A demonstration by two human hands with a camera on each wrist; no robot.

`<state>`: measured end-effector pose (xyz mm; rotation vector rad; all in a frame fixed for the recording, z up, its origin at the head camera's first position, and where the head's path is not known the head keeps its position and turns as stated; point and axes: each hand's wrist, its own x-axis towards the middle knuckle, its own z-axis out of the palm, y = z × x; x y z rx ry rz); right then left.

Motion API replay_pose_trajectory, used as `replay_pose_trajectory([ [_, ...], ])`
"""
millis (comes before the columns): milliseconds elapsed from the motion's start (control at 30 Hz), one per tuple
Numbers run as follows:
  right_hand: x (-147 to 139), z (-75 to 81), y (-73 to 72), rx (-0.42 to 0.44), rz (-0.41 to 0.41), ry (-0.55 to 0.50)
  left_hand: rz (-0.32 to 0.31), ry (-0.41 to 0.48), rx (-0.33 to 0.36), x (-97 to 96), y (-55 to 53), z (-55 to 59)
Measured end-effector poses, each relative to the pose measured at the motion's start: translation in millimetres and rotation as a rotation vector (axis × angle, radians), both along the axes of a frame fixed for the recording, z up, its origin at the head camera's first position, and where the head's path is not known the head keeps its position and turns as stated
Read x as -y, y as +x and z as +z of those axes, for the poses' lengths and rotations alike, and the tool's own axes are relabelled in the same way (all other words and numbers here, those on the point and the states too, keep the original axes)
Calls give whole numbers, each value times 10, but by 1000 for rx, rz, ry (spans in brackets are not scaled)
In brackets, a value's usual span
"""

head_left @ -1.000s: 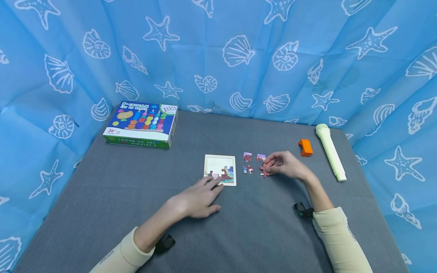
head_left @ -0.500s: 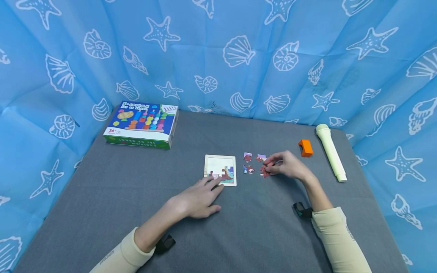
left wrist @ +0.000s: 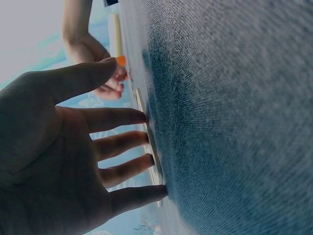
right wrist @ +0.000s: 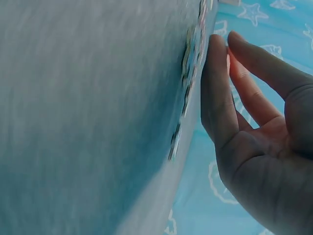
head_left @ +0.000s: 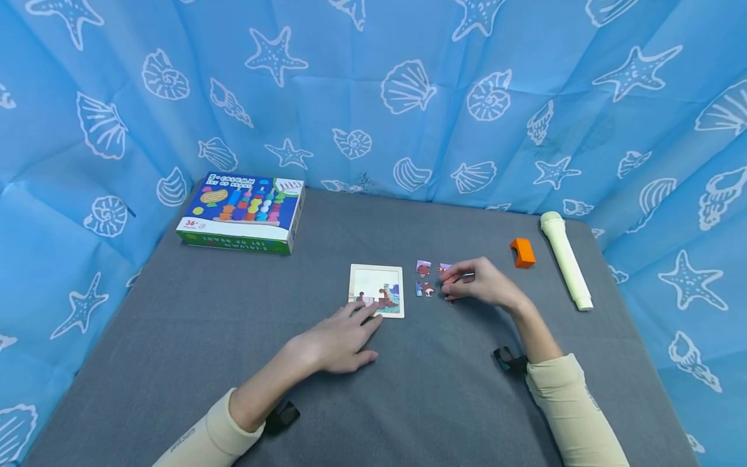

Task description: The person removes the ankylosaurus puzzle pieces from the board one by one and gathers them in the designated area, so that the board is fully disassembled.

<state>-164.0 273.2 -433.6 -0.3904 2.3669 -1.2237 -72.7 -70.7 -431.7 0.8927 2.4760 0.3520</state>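
1. My left hand (head_left: 344,338): fingers straight, spread, tips at puzzle tray (head_left: 376,266) near edge; light pressure should steady it.
2. My right hand (head_left: 487,282): thumb and index slightly apart, nothing visible between; over loose pieces (head_left: 425,289), just right of tray.
3. I'd pinch one by its edges; avoid nudging neighbours.

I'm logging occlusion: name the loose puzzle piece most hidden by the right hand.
The lower-right piece of four: just a sliver shows; the others show more.
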Motion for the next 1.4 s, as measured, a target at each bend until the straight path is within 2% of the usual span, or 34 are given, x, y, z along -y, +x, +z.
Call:
replay_pose_trajectory([
  [267,288,12,6,70,43,-73,1,5,0,1,-2,5],
  [500,568,9,-20,63,126,-107,0,0,-20,-4,-14,11],
  [867,914,-35,-160,16,190,-21,-4,-3,-30,-13,-12,9],
  [1067,1055,-44,-209,-22,199,49,-12,0,-40,-9,-8,9],
  [1400,1115,-49,-233,-18,183,104,-8,4,-46,-12,-5,0],
])
